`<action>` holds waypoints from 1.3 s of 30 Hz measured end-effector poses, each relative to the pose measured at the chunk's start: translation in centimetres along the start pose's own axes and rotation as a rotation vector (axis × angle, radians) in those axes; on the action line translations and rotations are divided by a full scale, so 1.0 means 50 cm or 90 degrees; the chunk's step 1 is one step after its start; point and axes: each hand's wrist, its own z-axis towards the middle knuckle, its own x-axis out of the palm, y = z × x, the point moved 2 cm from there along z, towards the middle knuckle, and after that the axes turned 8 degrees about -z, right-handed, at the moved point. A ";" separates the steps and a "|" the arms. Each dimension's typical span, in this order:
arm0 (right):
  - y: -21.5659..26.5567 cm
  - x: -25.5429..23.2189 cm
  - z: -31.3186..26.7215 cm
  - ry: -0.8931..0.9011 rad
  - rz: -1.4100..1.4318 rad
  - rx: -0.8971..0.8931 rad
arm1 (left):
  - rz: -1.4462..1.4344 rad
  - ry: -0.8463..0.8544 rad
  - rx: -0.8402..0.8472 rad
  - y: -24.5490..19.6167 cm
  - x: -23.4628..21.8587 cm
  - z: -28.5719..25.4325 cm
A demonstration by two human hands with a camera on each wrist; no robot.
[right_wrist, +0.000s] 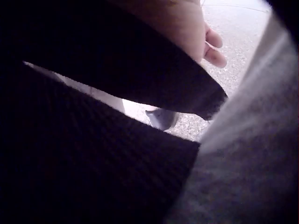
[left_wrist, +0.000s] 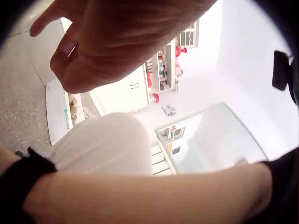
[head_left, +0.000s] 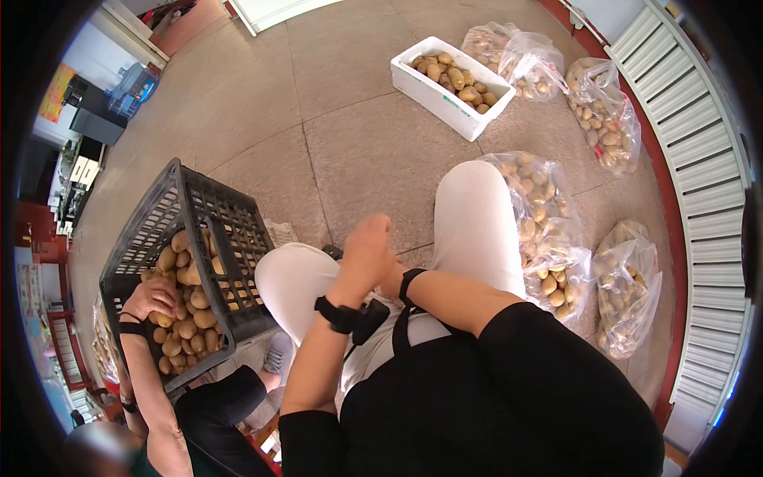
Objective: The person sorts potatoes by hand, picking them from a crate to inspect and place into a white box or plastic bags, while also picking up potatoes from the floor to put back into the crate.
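My left hand [head_left: 367, 253] is raised over my lap, between the knees, its fingers loosely bent with nothing in them. In the left wrist view that hand [left_wrist: 107, 44] fills the top, one finger stretched out further than the others. My right hand [head_left: 393, 278] is close behind the left wrist and mostly hidden by it. Two loosely bent fingertips [right_wrist: 215, 55] show in the right wrist view, past dark cloth. To the left, a black plastic crate [head_left: 224, 238] leans with many potatoes [head_left: 191, 327] inside; another person's hand [head_left: 151, 300] rests on them.
A white foam box [head_left: 433, 93] of potatoes stands on the floor ahead. Clear plastic bags of potatoes [head_left: 608, 131] lie along the right, near a white radiator [head_left: 675, 127]. One bag [head_left: 548, 215] sits right beside my right knee. The other person's leg [head_left: 218, 405] is at lower left.
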 end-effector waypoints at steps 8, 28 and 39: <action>-0.003 -0.097 0.007 0.008 0.172 -0.019 | -0.268 0.289 -0.142 0.013 0.019 -0.035; -0.307 -0.740 -0.130 -0.480 0.839 0.232 | -0.417 -0.144 -0.156 0.077 -0.230 0.120; -0.515 -0.109 -0.497 0.054 0.749 0.610 | -0.563 -0.152 -0.296 0.188 -0.186 0.203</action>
